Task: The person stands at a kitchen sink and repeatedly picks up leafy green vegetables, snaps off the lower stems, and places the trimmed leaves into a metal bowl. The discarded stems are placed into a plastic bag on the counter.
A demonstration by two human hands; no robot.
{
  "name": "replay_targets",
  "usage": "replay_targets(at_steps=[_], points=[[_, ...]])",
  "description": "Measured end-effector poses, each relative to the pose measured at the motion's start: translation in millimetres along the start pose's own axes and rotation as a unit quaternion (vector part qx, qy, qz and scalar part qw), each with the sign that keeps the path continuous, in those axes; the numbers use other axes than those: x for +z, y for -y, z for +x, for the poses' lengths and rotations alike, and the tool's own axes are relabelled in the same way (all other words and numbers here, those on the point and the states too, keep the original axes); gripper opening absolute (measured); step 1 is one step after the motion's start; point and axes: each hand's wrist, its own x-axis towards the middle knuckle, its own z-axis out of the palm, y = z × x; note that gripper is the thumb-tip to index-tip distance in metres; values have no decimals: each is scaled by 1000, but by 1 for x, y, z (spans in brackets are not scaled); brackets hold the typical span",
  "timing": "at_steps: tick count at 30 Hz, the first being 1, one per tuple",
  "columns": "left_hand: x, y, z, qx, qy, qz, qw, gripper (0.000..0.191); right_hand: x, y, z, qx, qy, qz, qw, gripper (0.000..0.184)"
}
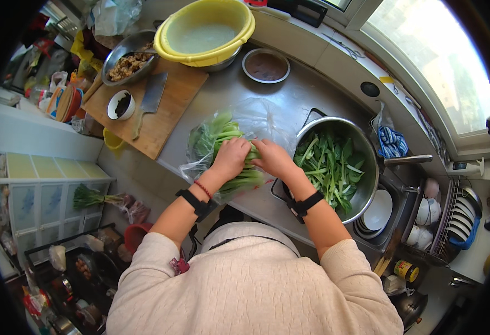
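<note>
Leafy greens with pale green stalks [245,181] lie on a clear plastic bag [266,115] on the steel counter. My left hand [231,157] rests on the stalks with its fingers curled round some of them. Close beside it, my right hand [273,158] has thumb and fingertips at the same stalks; the fingers partly hide what they pinch. To the right stands a large steel bowl [374,167] holding loose green leaves and stems [331,163]. A cleaver [155,94] and a white cup with dark contents [121,104] are on the wooden cutting board [178,109] at the left.
Yellow plastic basins [205,54] and a metal dish of brownish liquid [266,65] stand at the back. A steel bowl of brown food [129,63] sits by the board's far end. Right of the greens bowl, the sink [406,209] holds stacked white bowls, near a dish rack [442,234].
</note>
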Motion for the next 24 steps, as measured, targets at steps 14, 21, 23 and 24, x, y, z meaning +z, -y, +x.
replay_targets(at_steps=[14, 21, 23, 24], points=[[-92, 9, -78, -153, 18, 165, 974, 82, 34, 25, -4, -2, -117, -139, 983, 67], [-107, 48, -18, -130, -161, 32, 978, 59, 20, 18, 42, -55, 17, -86, 995, 42], [-109, 34, -7, -121, -194, -13, 973, 58, 24, 19, 67, -109, -82, 21, 990, 38], [-106, 32, -4, -122, -201, -18, 972, 57, 30, 17, 83, -111, -110, 43, 987, 39]])
